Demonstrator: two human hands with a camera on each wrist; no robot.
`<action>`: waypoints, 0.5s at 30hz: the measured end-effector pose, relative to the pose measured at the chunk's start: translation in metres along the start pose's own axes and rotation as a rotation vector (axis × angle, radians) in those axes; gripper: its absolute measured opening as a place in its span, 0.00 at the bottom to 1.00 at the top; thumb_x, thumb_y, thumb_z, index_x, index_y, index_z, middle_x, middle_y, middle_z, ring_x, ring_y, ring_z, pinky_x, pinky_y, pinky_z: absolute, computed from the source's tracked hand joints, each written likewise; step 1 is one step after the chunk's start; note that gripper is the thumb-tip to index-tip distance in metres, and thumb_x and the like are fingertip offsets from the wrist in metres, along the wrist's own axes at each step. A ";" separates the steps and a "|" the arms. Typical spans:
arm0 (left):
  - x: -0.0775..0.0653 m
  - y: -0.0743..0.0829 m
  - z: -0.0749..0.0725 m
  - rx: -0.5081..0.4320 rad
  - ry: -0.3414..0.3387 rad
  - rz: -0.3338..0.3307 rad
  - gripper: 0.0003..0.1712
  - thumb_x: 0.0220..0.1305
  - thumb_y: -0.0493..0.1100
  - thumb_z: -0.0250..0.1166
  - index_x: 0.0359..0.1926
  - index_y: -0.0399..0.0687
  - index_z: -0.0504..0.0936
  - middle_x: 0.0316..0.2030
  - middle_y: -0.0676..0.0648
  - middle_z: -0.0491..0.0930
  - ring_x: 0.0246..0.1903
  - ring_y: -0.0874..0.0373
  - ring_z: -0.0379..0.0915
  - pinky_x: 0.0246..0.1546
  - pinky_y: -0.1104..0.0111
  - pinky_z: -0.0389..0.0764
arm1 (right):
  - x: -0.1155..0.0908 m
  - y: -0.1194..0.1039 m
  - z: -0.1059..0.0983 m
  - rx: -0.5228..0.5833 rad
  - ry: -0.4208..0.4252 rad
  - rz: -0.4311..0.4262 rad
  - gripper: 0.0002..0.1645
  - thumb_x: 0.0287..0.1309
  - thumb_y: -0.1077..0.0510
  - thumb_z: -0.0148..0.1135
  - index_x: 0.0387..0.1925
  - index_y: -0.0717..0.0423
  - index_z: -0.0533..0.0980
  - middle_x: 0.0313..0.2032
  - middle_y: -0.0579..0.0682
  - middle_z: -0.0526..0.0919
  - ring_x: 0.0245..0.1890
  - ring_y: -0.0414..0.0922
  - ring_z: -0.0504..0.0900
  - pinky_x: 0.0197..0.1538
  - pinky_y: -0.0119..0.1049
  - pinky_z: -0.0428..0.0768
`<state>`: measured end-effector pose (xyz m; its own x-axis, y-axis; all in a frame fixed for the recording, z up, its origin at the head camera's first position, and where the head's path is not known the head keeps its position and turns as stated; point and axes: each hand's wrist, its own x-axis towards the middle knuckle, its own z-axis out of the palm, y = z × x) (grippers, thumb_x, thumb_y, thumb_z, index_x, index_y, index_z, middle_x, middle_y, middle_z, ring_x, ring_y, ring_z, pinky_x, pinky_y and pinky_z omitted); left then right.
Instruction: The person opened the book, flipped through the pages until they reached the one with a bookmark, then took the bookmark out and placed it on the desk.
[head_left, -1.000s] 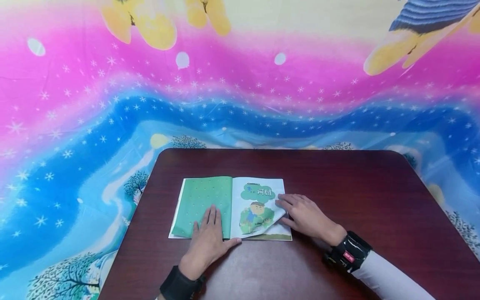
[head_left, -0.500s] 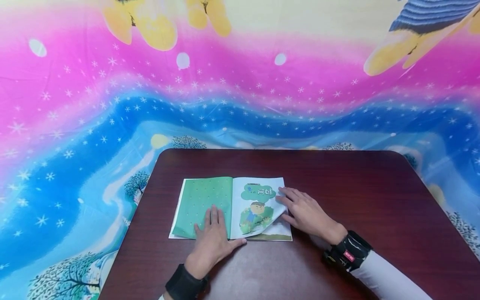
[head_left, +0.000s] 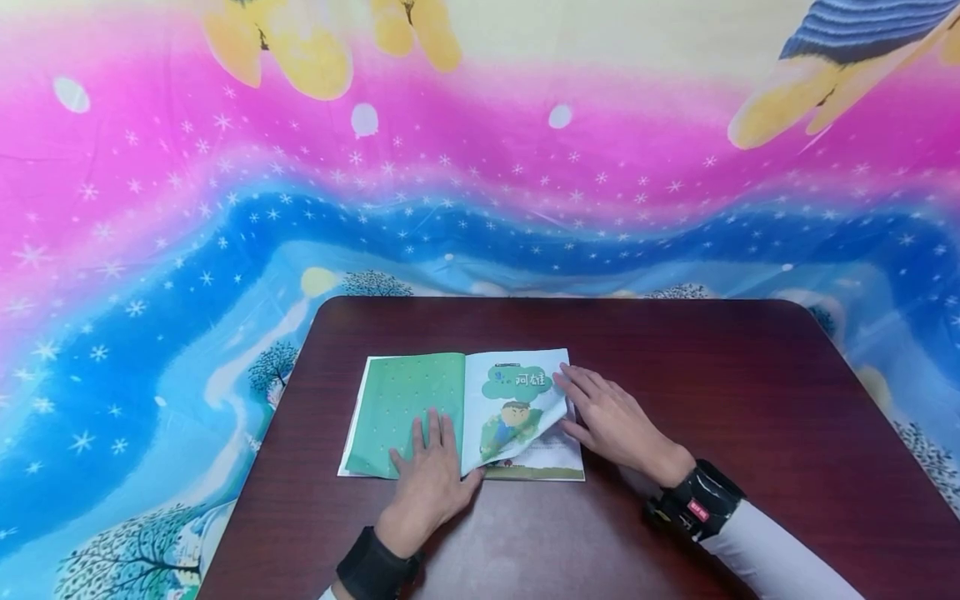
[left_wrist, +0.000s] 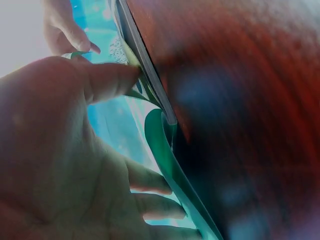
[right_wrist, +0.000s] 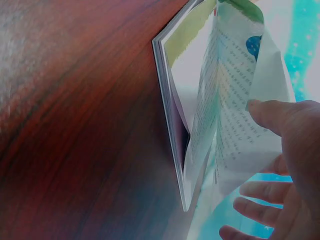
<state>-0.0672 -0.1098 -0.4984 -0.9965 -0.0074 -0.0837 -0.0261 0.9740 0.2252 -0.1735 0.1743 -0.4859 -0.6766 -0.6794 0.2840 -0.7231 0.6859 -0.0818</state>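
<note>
In the head view, an opened picture book (head_left: 464,408) lies on the dark reddish-brown tabletop (head_left: 735,375). On its white page (head_left: 510,387), the large characters 阿雄 are readable in a green cloud; the smaller lettering beside and above them is too small to read. The book's spine points away from the person and its long axis runs left to right. Below the title is a cartoon figure in blue on green; the facing green page (head_left: 405,387) carries small pale marks. The left grip (head_left: 427,496) rests on this page, fingers spread. The right grip (head_left: 618,425) pinches the white page's outer edge, its lower corner lifted.

In the left wrist view, the fingers lie against the bowed green sheet, the thumb at the pages' edge.

In the right wrist view, the thumb presses the raised page's reverse, printed with rows of unreadable text and a blue patch.
</note>
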 end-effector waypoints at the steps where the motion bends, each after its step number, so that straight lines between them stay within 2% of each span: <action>1: 0.000 0.000 0.000 0.003 0.003 0.000 0.56 0.60 0.70 0.55 0.75 0.34 0.55 0.75 0.32 0.51 0.72 0.32 0.47 0.52 0.24 0.59 | 0.000 0.000 -0.001 -0.002 -0.012 0.013 0.47 0.58 0.39 0.62 0.73 0.58 0.63 0.71 0.59 0.66 0.69 0.54 0.64 0.59 0.55 0.74; 8: 0.000 0.002 0.001 0.007 0.043 -0.001 0.49 0.63 0.63 0.56 0.73 0.33 0.58 0.74 0.31 0.54 0.71 0.32 0.49 0.52 0.24 0.58 | -0.002 -0.002 -0.003 0.007 -0.095 0.126 0.58 0.58 0.33 0.58 0.77 0.60 0.47 0.76 0.59 0.53 0.74 0.55 0.56 0.67 0.56 0.65; 11: 0.000 0.003 0.001 0.012 0.056 0.004 0.47 0.64 0.61 0.56 0.73 0.32 0.59 0.73 0.31 0.55 0.71 0.32 0.50 0.52 0.24 0.59 | -0.003 -0.002 -0.002 0.009 -0.113 0.139 0.60 0.57 0.31 0.57 0.77 0.61 0.46 0.76 0.60 0.51 0.74 0.56 0.54 0.68 0.55 0.63; 15: 0.000 0.003 0.001 0.011 0.061 0.002 0.47 0.63 0.60 0.57 0.73 0.32 0.60 0.73 0.31 0.56 0.70 0.32 0.50 0.52 0.25 0.60 | -0.006 -0.003 -0.001 -0.012 -0.138 0.109 0.59 0.57 0.30 0.56 0.76 0.62 0.51 0.75 0.61 0.55 0.74 0.56 0.56 0.69 0.54 0.62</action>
<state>-0.0669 -0.1064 -0.4990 -0.9996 -0.0185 -0.0235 -0.0232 0.9764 0.2146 -0.1677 0.1764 -0.4867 -0.7639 -0.6300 0.1402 -0.6436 0.7596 -0.0934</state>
